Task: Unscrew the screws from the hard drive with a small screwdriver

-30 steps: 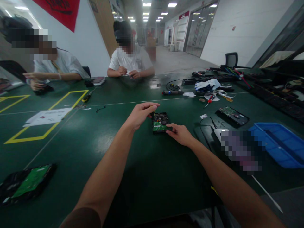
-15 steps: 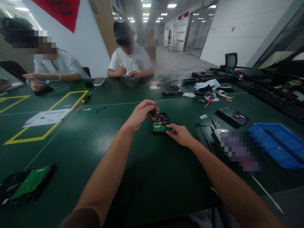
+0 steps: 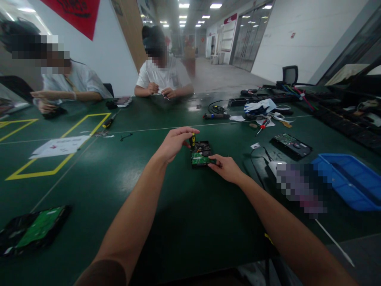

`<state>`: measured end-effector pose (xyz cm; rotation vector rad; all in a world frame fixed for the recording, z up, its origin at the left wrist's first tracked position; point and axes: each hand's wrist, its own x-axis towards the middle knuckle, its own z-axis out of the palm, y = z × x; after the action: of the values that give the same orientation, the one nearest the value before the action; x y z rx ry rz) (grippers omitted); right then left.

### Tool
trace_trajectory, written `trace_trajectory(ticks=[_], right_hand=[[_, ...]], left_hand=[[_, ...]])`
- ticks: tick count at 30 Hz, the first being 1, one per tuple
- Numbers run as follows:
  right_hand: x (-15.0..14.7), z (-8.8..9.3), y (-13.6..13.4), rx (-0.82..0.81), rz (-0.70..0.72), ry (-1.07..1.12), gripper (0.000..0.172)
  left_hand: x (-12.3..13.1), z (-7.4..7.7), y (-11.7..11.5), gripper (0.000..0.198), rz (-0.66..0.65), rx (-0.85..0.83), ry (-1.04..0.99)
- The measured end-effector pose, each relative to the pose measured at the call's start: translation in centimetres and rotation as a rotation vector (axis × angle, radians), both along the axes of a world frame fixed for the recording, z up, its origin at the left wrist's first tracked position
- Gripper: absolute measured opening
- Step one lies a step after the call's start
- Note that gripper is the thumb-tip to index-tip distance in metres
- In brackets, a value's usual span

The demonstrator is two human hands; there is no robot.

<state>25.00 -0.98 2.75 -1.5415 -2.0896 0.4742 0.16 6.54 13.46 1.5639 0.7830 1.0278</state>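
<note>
A hard drive with a green circuit board (image 3: pixel 201 159) lies on the green table in front of me. My left hand (image 3: pixel 177 143) is closed round a short black and yellow screwdriver (image 3: pixel 193 140), which stands upright over the drive's upper left corner; its tip is too small to make out. At the drive's right edge my right hand (image 3: pixel 224 167) pinches the side near the circuit board, thumb and fingers closed on it.
Another drive (image 3: pixel 291 146) and a blue tray (image 3: pixel 351 182) are to the right. A third drive (image 3: pixel 35 230) lies front left. Gloves (image 3: pixel 260 107), a red screwdriver (image 3: pixel 262 127) and cables lie beyond. Two people sit across the table, with a paper (image 3: pixel 59 147) at left.
The fingers of my left hand have shifted on the screwdriver, and its yellow and black handle now shows more clearly. My right hand and the drive have stayed in place.
</note>
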Motion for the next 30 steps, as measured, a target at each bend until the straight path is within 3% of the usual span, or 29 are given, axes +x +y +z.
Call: trace_trajectory(ticks=[10, 17, 30], right_hand=[[0.09, 0.07, 0.07, -0.004, 0.008, -0.006, 0.038], [0.03, -0.12, 0.04, 0.008, 0.006, 0.005, 0.038], [0.08, -0.21, 0.11, 0.006, 0.013, 0.004, 0.038]], left_hand=[[0.42, -0.3, 0.23, 0.015, 0.013, -0.075, -0.094], [0.38, -0.4, 0.09, 0.027, 0.023, 0.002, -0.036], [0.31, -0.54, 0.07, 0.023, 0.013, 0.073, -0.015]])
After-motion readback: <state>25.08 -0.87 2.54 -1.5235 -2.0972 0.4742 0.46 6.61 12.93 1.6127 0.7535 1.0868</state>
